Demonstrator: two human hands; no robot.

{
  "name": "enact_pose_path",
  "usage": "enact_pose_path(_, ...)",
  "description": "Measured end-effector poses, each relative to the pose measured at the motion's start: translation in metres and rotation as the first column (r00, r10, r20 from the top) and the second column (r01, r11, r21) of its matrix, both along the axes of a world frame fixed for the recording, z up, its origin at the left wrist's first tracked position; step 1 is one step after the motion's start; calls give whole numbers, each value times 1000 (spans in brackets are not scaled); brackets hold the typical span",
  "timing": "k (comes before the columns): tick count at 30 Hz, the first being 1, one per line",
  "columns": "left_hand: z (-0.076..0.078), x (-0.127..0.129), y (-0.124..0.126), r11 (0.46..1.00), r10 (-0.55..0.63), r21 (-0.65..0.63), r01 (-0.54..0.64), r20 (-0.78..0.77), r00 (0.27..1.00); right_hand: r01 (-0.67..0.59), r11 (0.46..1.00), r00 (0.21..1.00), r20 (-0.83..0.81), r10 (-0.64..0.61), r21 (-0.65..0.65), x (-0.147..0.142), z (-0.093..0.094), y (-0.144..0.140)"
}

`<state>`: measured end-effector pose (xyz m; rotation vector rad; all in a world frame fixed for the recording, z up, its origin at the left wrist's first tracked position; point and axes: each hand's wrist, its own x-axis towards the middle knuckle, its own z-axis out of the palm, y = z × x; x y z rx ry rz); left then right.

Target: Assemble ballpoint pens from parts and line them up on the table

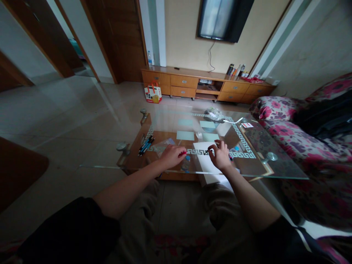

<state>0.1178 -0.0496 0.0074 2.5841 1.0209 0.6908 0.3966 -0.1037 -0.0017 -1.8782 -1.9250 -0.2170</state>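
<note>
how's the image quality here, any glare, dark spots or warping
Head view: dim foreground, arms and lap in shadow; pale glare across the glass table hides detail; wide-angle bending tilts doors and walls at the edges; left hand and right hand small, slightly soft.

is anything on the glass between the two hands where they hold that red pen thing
Nothing visible. The left hand pinches the red pen and the right hand rests on the white paper; only the table's patterned strip shows between them.
</note>
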Motion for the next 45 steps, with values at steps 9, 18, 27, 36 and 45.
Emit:
enact_pose_path(9,3,1,0,1000,-7,-14,7,0,1000,13,999,1000,-18,-14,-53,1,-5,2)
enact_pose_path(18,1,1,0,1000,-12,2,12,-6,1000,17,999,1000,-2,-17,-39,3,-8,3)
enact_pose_path(27,2,1,-1,1000,5,6,-5,-11,1000,26,1000,999,-35,-26,17,0,-2,1)
enact_pose_path(36,-4,4,-1,998,24,-54,-21,50,998,-259,957,928,-240,284,128,-34,38,-14)
enact_pose_path(45,-2,6,-1,999,-3,-33,6,77,997,-560,827,796,-307,521,-49,-56,23,-22)
